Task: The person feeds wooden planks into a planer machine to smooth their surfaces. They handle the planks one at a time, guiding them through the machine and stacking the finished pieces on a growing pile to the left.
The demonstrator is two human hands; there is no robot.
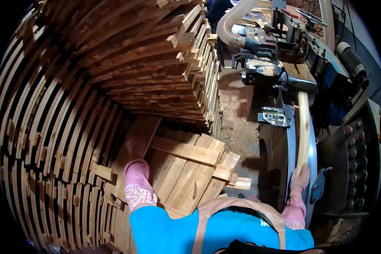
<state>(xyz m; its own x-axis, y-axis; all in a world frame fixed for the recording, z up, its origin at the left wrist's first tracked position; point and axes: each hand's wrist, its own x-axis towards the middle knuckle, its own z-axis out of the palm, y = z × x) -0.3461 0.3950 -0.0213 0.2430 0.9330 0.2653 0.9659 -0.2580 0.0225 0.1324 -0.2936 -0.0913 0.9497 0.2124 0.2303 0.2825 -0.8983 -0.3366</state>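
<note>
My right hand [299,181], below a pink sleeve, is closed on the near end of a long pale wooden strip [303,131]. The strip lies along the metal bed [312,156] of a woodworking machine, its far end under the machine's head [301,78]. On the left, my left hand [135,142] reaches into shadow beside a wooden board [151,129] at the foot of the tall stack. Its fingers are dark and blurred, so their grip cannot be made out. A pile of loose boards [182,178] lies between my arms.
Tall stacks of wooden slats [156,63] rise at the left and ahead. A control panel with several buttons [354,163] stands at the right. A ribbed hose [229,27] bends down to the machine. Sawdust covers the floor [235,101].
</note>
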